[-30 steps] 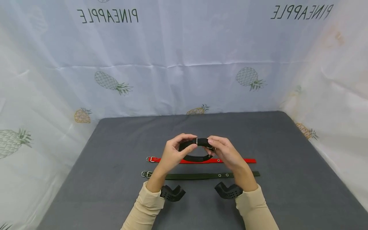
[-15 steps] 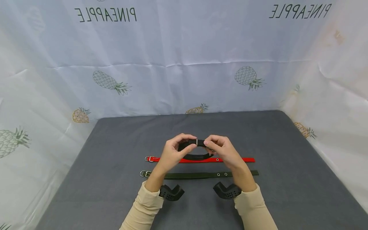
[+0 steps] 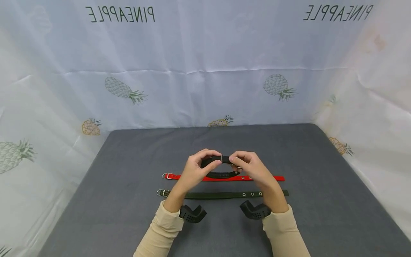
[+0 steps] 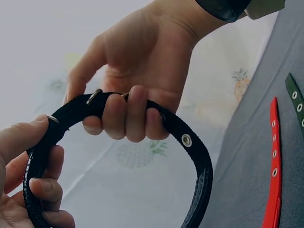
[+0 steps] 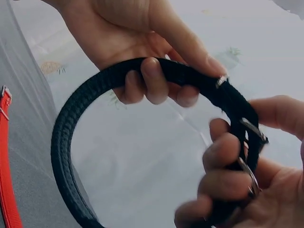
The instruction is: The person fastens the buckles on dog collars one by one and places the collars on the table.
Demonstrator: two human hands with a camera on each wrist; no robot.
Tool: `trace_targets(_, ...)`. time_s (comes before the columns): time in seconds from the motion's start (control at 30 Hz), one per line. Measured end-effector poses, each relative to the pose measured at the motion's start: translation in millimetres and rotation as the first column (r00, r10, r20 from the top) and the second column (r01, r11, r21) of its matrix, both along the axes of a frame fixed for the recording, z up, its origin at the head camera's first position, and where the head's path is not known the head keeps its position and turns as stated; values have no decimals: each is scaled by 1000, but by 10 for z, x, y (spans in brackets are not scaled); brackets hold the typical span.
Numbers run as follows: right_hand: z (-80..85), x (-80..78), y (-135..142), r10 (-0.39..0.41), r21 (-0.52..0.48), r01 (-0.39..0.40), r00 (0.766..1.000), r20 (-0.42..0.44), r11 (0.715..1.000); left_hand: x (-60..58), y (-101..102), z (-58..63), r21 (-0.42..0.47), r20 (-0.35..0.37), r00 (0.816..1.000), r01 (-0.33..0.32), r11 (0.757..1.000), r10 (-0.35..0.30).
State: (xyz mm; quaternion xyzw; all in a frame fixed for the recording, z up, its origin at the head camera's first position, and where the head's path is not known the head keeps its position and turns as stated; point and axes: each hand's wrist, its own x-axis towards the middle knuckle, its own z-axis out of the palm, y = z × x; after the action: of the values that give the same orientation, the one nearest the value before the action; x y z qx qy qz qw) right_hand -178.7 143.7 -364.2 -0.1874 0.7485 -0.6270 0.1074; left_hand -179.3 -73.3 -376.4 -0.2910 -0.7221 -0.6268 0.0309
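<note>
A black collar (image 3: 221,175) is bent into a ring and held up between both hands above the table. My left hand (image 3: 196,167) pinches it beside a narrow metal keeper loop (image 5: 221,81), thumb on the near side and fingers curled behind. On the other side, my right hand (image 3: 252,168) grips the collar around its metal buckle (image 5: 254,130) and D-ring (image 5: 250,175). The strap passes through the buckle, doubled there. An eyelet (image 4: 186,140) shows farther along the strap, past the right fingers. In the head view the right fingers mostly cover the buckle.
Behind and below the hands lies a red collar (image 3: 278,178), stretched straight on the grey tabletop (image 3: 128,160). A dark green collar (image 3: 208,195) lies parallel to it, nearer the body. White pineapple-print curtains (image 3: 205,96) surround the table.
My right hand has shifted slightly left along the black collar, closer to the left hand, and now hides more of the buckle. The left hand keeps its pinch.
</note>
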Motion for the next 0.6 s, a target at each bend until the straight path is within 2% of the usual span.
trace_targets(0.23, -28, -84, 107, 94, -59, -92, 995, 23, 994, -5, -28, 20, 51, 31, 1000, 0, 999, -1)
trace_targets(0.47, -80, -135, 195, 212, -115, -207, 976, 39, 972, -24, -64, 13, 80, 19, 1000, -21, 997, 20)
trace_targets(0.6, -96, -134, 232, 259, -132, -254, 966, 22, 958, -35, -70, 22, 90, 36, 999, -36, 995, 33)
